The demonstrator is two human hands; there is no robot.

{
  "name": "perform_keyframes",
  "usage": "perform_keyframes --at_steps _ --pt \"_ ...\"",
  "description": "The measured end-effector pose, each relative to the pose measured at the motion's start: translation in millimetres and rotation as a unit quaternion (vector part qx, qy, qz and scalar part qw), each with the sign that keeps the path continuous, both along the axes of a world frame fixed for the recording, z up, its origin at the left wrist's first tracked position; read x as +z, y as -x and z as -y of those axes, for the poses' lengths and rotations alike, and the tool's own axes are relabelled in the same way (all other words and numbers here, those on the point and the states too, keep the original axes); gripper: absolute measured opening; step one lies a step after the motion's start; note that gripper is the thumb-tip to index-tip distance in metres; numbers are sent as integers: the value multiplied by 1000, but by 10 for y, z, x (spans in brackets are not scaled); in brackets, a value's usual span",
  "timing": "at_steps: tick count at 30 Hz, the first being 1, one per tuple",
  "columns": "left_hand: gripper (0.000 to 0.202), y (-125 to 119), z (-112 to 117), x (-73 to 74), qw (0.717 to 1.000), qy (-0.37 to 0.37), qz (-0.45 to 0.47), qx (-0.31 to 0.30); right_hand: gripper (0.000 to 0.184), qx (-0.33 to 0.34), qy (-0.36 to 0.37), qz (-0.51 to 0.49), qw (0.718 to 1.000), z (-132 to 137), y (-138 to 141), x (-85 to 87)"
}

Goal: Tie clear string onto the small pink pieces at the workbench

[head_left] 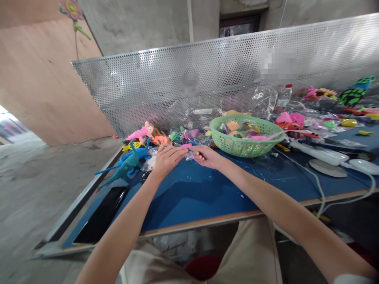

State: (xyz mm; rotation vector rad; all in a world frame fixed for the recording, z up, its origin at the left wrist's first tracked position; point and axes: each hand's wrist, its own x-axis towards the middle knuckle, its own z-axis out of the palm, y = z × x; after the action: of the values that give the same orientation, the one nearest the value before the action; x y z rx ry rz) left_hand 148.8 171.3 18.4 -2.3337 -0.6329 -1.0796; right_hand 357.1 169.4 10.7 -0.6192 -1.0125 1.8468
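Observation:
Above the blue tabletop, my left hand (168, 159) and my right hand (207, 156) meet at their fingertips. A small bright pink piece (187, 145), perhaps soft clay or foam, shows between them; its exact shape is hidden by the fingers. The left fingers lie pressed together and bent over toward it. My right hand is closed in a pinch at the piece's right side, and a thin pink edge shows under its fingers. Just beyond lie clear plastic wrappers and coloured pieces.
A green basket (247, 148) of coloured pieces stands right of my hands. Toy dinosaurs (127, 163) and a black phone (102, 215) lie left. To the right are a white glue gun (321, 153), its cord, and a bottle (284, 98). A perforated metal panel (166, 85) borders the back.

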Motion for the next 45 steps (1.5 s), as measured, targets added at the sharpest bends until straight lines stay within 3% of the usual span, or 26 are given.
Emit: perform_keyframes --at_steps 6,13,21,33,38,42,45 --pt "15 -68 1 -29 998 41 47 4 21 -66 -87 42 993 2 12 -19" --pt "12 -78 0 -28 998 29 50 7 35 -149 -240 112 952 36 7 -26" --pt "12 -129 44 -24 995 31 76 58 33 -177 -299 148 926 36 -1 -46" --pt "21 -154 20 -14 984 138 57 98 35 -204 -387 271 858 41 -92 -42" --pt "21 -175 57 -15 984 148 42 94 38 -197 -368 253 873 27 -93 -46" --pt "22 -183 27 -58 986 152 40 57 37 -187 -341 226 893 -6 -66 -66" --pt "23 -178 -2 -82 986 154 47 31 33 -197 -351 228 887 -40 -61 -82"
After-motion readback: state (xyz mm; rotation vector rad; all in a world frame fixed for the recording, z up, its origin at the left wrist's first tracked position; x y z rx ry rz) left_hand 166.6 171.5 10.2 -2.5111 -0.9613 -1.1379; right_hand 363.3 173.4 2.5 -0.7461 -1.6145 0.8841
